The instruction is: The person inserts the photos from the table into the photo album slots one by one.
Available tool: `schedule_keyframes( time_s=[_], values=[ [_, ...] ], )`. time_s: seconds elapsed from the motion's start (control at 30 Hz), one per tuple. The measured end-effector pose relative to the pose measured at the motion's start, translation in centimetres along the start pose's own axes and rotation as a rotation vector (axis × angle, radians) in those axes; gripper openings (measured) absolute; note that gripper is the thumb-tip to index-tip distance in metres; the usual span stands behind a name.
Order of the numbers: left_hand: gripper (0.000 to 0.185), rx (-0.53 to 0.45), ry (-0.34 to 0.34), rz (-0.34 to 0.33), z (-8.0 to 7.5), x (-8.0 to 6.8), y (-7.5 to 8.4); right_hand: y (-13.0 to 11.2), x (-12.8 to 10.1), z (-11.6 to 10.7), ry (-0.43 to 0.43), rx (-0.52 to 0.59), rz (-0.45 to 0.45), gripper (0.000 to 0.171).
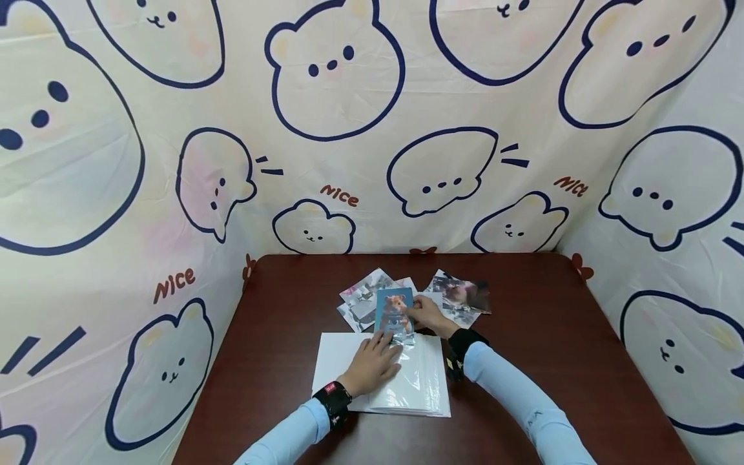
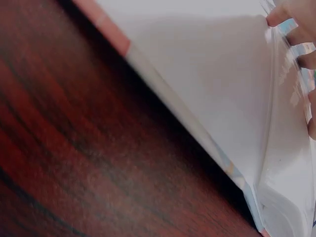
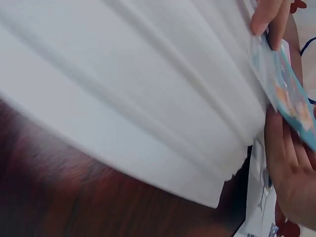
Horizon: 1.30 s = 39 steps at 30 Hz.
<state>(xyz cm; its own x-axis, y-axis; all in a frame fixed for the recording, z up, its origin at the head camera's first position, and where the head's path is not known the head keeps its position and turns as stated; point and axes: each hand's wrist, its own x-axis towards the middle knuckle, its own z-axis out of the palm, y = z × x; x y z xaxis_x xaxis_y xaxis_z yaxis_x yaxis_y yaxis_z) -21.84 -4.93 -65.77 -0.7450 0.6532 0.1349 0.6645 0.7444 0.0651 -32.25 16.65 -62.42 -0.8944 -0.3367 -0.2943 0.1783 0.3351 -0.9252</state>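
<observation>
On the album (image 1: 343, 361), both hands (image 1: 372, 365) hold a card (image 1: 394, 311).

worktop (image 1: 540, 361): dark red-brown wood
loose photos (image 1: 459, 297): scattered at far edge
backdrop (image 1: 174, 194): cream bear-print cloth, "Nice" lettering

Dark red-brown wooden table (image 1: 552, 361); bear-print cloth backdrop (image 1: 145, 213) on three sides.

Dark polished wooden worktop (image 1: 523, 361), glossy clear plastic sleeve pages (image 1: 415, 381) under the left fingers, matt white album paper (image 1: 334, 361), glossy printed photo card (image 1: 394, 310) between the fingers, printed cloth backdrop (image 1: 372, 129)
</observation>
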Motion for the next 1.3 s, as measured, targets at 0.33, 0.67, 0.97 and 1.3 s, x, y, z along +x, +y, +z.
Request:
schedule_keyframes(
  time_s=[0.33, 0.67, 0.97, 1.3],
  values=[
    [0.061, 0.017, 0.022, 0.131, 0.1, -2.6, 2.9, -0.5, 0.8, -0.7, 0.035, -0.104, -0.095, 0.058],
    [0.063, 0.089, 0.102, 0.11, 1.2, -4.5, 3.0, -1.0, -0.5, -1.0, -0.059, -0.135, -0.149, 0.051],
    [0.061, 0.025, 0.106, 0.083, 1.9, -4.8, 3.5, -0.1, -1.1, -0.7, -0.16, -0.145, -0.118, 0.04],
    [0.061, 0.021, 0.153, 0.079, 3.0, -5.2, 4.0, 0.8, -1.9, -0.8, -0.272, -0.177, -0.097, 0.029]
  ],
)
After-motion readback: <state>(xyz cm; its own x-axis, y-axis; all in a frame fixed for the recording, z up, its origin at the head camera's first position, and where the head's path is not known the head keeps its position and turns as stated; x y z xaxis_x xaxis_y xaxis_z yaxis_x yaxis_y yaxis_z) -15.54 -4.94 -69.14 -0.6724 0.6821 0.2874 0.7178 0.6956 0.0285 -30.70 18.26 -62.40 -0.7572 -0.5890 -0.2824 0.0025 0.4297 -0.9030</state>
